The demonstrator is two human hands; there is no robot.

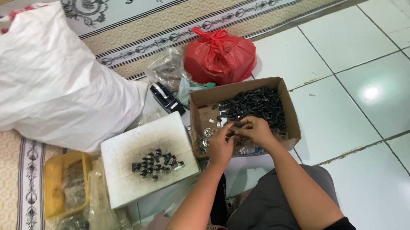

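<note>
White floor tiles (371,93) lie under me. My left hand (221,145) and right hand (256,131) meet, fingers pinched on a small dark part (235,125) (barely visible) over the cardboard box (289,114); beyond sits a red bag (218,55).

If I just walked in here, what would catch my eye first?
Probably the big crumpled white sack at upper left and the knotted red plastic bag behind it. Then the left hand and right hand, meeting over an open brown cardboard box of small dark metal parts.
</note>
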